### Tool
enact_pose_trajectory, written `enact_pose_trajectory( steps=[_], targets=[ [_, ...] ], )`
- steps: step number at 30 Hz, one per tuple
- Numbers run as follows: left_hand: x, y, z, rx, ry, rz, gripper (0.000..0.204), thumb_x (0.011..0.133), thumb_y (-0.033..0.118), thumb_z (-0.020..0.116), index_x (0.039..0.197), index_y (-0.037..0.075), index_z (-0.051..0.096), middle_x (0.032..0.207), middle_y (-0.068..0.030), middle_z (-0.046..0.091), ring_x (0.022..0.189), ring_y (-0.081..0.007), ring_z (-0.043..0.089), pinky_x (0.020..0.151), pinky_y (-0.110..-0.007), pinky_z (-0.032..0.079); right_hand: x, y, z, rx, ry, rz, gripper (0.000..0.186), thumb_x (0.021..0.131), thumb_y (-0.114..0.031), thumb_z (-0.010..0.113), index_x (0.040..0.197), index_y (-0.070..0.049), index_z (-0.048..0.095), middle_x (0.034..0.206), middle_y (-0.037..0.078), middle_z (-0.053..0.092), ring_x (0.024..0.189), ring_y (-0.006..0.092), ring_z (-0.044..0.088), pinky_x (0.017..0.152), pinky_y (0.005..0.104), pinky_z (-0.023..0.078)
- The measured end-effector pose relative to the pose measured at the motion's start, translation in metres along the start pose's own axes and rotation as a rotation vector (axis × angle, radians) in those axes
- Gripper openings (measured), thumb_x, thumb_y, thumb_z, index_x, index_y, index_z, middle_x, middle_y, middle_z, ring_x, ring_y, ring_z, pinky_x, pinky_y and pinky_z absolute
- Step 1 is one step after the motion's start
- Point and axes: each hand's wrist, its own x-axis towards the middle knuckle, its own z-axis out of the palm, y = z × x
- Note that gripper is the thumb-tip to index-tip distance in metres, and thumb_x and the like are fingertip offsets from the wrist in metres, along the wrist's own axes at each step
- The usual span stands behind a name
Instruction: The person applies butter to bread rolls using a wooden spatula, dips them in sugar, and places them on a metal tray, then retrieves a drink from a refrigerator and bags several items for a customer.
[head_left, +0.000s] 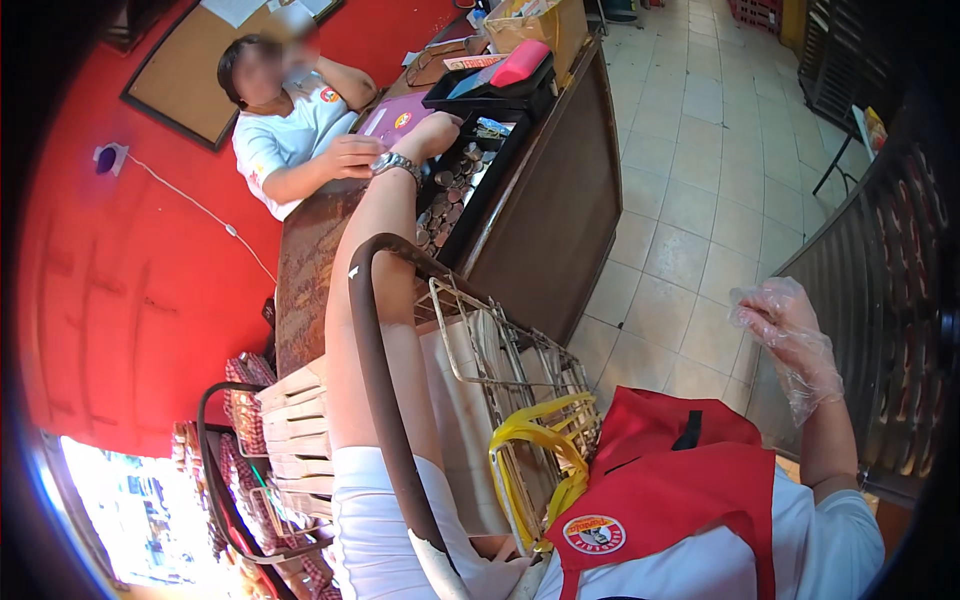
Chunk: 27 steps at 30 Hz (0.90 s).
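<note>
My left hand (pixel 436 133), with a metal watch on the wrist, reaches over the black coin tray (pixel 446 205) on the brown counter (pixel 545 200); its fingertips are hard to make out. My forearm passes under a dark curved rack bar (pixel 368 330), above wire racks of pale paper bags (pixel 290 430). My right hand (pixel 770 320), in a clear plastic glove, is curled closed beside me, its palm hidden. A co-worker's hand (pixel 350 157) is just beside my left wrist. Near my left hand lie a purple folder (pixel 385 120) and a black tray (pixel 478 93) with a pink item.
A co-worker (pixel 280 150) in a white shirt is behind the counter, by a red wall (pixel 120 280) with a corkboard (pixel 190 75). Yellow straps (pixel 540 440) hang on the rack. Tiled floor (pixel 680 180) runs right of the counter toward dark shelving (pixel 870 300) and a cardboard box (pixel 530 30).
</note>
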Motion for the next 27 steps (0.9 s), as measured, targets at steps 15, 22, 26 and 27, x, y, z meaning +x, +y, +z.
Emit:
enact_pose_trajectory(
  steps=[15, 22, 26, 27],
  targets=[
    [-0.026, -0.015, -0.008, -0.866, 0.315, -0.140, 0.017, 0.089, 0.002, 0.059, 0.102, -0.003, 0.069, 0.086, -0.0054, 0.068, 0.072, -0.0114, 0.062, 0.067, -0.023, 0.051, -0.021, -0.013, 0.006, -0.010, 0.035, 0.042, 0.020, 0.081, -0.025, 0.065, 0.083, -0.005, 0.065, 0.073, 0.012, 0.056, 0.074, 0.0323, 0.054, 0.071, 0.0420, 0.041],
    [-0.031, -0.029, -0.025, -1.135, 0.425, -0.438, 0.025, 0.091, 0.025, 0.061, 0.080, 0.003, 0.066, 0.061, -0.0014, 0.051, 0.060, -0.0123, 0.057, 0.056, -0.024, 0.051, -0.026, -0.013, 0.006, -0.043, 0.033, 0.045, 0.018, 0.080, -0.022, 0.066, 0.084, -0.005, 0.066, 0.073, 0.014, 0.057, 0.074, 0.0339, 0.054, 0.070, 0.0436, 0.041],
    [-0.018, 0.053, -0.001, 0.032, 0.128, -0.358, 0.065, 0.089, 0.062, 0.050, 0.106, 0.002, 0.070, 0.116, -0.0195, 0.065, 0.111, -0.0359, 0.060, 0.094, -0.045, 0.047, -0.024, -0.013, 0.005, -0.078, 0.033, 0.063, 0.018, 0.079, -0.023, 0.066, 0.083, -0.005, 0.065, 0.074, 0.015, 0.057, 0.074, 0.0348, 0.053, 0.070, 0.0443, 0.040],
    [-0.020, 0.052, -0.004, 0.092, 0.058, -0.337, 0.071, 0.088, 0.066, 0.048, 0.109, 0.001, 0.068, 0.118, -0.0189, 0.065, 0.112, -0.0349, 0.060, 0.094, -0.045, 0.047, -0.022, -0.018, 0.002, -0.090, 0.017, 0.045, 0.018, 0.080, -0.022, 0.066, 0.083, -0.004, 0.065, 0.074, 0.015, 0.057, 0.074, 0.0348, 0.054, 0.069, 0.0442, 0.041]
  ],
)
